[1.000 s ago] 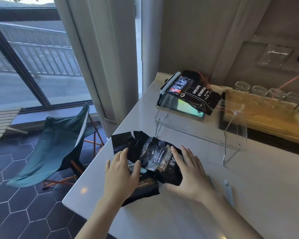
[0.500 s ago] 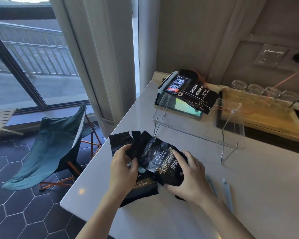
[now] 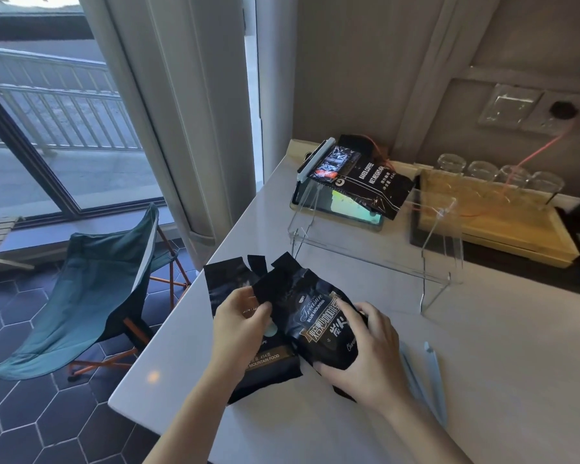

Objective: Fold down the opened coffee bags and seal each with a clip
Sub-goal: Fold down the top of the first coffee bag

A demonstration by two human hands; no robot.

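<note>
Two black coffee bags (image 3: 318,324) overlap near the white counter's (image 3: 482,363) left edge; left hand (image 3: 240,324) pinches the upper bag's torn top, right hand (image 3: 365,356) grips its body. Two pale blue clips (image 3: 431,380) lie just right.

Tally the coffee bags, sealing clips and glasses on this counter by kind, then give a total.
Coffee bags: 3, two under the hands and one at the back
Pale blue clips lying loose: 2
White clip on the back bag: 1
Upturned glasses: 4
Total: 10

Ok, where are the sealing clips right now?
Two pale blue clips lie loose on the white counter, just right of the right hand, which holds the Blue Mountain coffee bag.
</note>
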